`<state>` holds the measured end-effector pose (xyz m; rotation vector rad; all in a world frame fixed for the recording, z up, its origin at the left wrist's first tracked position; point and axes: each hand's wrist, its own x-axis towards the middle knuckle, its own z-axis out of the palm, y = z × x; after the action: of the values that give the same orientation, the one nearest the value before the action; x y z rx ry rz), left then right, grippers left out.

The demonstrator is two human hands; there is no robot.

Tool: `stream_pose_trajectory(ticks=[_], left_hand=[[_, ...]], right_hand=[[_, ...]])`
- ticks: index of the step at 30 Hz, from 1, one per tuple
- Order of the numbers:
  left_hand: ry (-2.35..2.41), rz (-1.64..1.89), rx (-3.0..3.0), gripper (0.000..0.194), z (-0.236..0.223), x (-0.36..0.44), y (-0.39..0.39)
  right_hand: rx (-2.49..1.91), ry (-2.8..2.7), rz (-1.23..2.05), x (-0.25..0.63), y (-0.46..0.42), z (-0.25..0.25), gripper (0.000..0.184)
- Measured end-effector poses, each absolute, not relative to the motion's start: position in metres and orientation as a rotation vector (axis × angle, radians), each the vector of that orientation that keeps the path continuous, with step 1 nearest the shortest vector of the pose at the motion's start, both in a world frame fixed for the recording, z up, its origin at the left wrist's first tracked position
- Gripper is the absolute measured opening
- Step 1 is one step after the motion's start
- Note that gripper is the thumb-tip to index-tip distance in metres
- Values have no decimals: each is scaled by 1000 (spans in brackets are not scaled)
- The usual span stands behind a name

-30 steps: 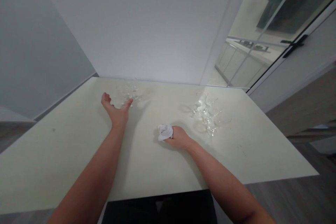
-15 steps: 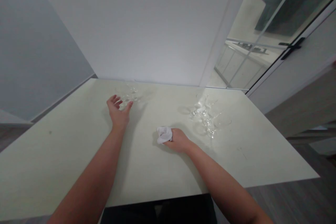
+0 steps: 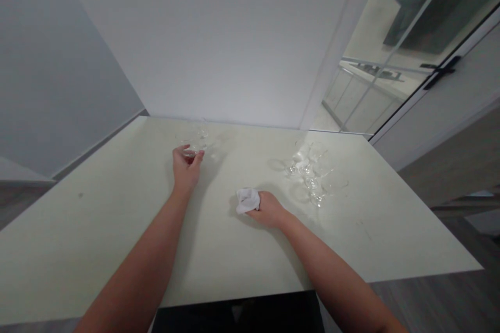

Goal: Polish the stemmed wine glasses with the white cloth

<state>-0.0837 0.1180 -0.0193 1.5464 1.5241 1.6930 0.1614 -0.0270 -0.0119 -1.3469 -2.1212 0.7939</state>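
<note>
We grip white cloth [image 3: 246, 201] in closed right hand [image 3: 271, 209]; left hand [image 3: 186, 167] half-curled at glassware [image 3: 202, 134] near tabletop [image 3: 219, 260] far edge, hold unclear.

Worktop [image 3: 78, 250]: wall [image 3: 219, 52] behind far edge. Left glasses [image 3: 202, 133] by far edge, nearer far left corner than far right; left hand [image 3: 186, 170] at their near side, contact unclear. Right glasses [image 3: 311, 183] toward right edge. Cloth [image 3: 247, 201] in right hand [image 3: 271, 209], between both groups, closer to near edge.
</note>
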Motion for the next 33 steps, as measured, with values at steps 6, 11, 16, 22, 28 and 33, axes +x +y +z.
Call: stream_pose_trajectory(ticks=[6,11,16,22,28,33], left_hand=[[1314,1553,1809,47,10,-53,79],[1071,1220,2046,49,24,-29,53],[910,907,2098,57,31,-6,29],[683,755,2039,57,23,8,21],[589,958,1728,64,7,16,20],[554,1015,1606,54,3,20,17]], right_hand=[[-1169,-1402,1130,164,-19,-11,36],[-1129,-940,1263,166,-16,-4,77],[-956,-934,1366,158,-21,4,80],[-849,-898,1418,158,-21,-6,54],[-1022,-757,1267,157,-19,-7,35],[-1016,-853,1050,158,-19,2,24]])
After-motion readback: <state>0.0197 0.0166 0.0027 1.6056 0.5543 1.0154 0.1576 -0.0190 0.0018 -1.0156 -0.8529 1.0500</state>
